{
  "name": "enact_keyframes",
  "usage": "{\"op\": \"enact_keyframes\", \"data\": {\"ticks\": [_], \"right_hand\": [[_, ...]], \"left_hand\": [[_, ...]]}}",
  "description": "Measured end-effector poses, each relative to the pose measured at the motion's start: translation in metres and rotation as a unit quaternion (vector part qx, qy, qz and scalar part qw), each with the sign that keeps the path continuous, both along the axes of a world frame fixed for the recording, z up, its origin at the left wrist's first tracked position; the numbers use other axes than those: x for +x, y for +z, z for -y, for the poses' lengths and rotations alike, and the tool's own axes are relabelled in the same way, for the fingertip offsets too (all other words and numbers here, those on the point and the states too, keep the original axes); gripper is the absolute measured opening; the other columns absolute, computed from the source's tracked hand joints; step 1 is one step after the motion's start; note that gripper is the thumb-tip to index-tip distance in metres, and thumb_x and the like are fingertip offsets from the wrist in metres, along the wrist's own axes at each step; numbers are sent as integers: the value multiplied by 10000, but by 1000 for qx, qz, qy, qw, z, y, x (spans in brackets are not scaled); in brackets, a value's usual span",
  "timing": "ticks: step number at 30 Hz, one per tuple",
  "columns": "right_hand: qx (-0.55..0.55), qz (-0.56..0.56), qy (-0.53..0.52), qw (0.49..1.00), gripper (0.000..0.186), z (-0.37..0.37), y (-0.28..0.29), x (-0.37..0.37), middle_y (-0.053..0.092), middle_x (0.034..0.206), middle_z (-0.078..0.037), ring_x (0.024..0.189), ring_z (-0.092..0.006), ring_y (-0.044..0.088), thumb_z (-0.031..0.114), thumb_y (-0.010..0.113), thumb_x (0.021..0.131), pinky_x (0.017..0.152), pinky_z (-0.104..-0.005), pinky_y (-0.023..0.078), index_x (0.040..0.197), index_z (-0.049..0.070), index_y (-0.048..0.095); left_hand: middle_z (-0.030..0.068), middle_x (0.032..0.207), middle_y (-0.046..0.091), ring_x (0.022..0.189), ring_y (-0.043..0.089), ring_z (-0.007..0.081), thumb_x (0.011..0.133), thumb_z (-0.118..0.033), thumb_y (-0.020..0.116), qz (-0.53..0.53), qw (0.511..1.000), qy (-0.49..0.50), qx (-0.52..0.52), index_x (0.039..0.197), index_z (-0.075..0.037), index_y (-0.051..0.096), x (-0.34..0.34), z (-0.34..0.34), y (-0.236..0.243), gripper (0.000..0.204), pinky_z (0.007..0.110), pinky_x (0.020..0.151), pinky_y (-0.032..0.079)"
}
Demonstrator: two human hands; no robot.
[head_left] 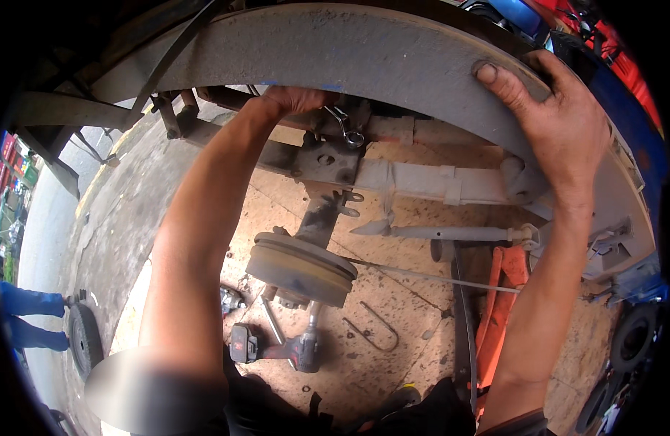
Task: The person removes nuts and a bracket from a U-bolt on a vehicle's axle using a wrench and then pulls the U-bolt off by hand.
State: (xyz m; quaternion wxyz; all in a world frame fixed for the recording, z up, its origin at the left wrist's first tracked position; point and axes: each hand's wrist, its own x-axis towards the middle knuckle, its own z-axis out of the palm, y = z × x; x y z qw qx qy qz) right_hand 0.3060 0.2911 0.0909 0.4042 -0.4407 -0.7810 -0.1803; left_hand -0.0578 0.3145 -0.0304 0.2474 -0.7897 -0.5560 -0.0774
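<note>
Overhead runs a long grey steel chassis rail (291,51), bent by the lens. My left hand (295,100) reaches under its lower edge, closed round a ring spanner (355,139). The spanner's ring end shows just above a dark spring plate (326,160); its other end is hidden by my hand and the rail. My right hand (571,131) grips the rail farther right, thumb on the near face and fingers over the top edge. Below the plate, a pale leaf spring (422,180) extends to the right, and a rusty brake drum (298,269) sits on the axle.
On the stained floor lie a cordless impact wrench (302,352), a U-bolt (378,330) and a metal bar (272,320). An orange-red stand (500,283) is at the right. A tyre (84,341) and another person's blue-trousered legs (33,317) are far left. More tyres (632,334) are at right.
</note>
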Motion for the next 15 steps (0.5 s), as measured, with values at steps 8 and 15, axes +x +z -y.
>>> {"op": "enact_keyframes", "data": {"ticks": [8,15], "right_hand": [[13,13,5,1000,803,1,4,2,697,739,-84,751,-244,695,789,653,672,716,-362,517,1057,87,719],[-4,6,20,1000,784,3,4,-4,700,763,-100,768,-272,690,777,649,685,711,-378,510,1053,87,719]], "left_hand": [[90,973,708,990,648,284,927,-420,473,55,984,153,-70,1024,-158,701,-1,34,-10,360,414,843,500],[65,933,694,891,649,277,821,-464,611,5,995,-69,76,969,-130,691,-22,3,-16,374,415,765,502]]}}
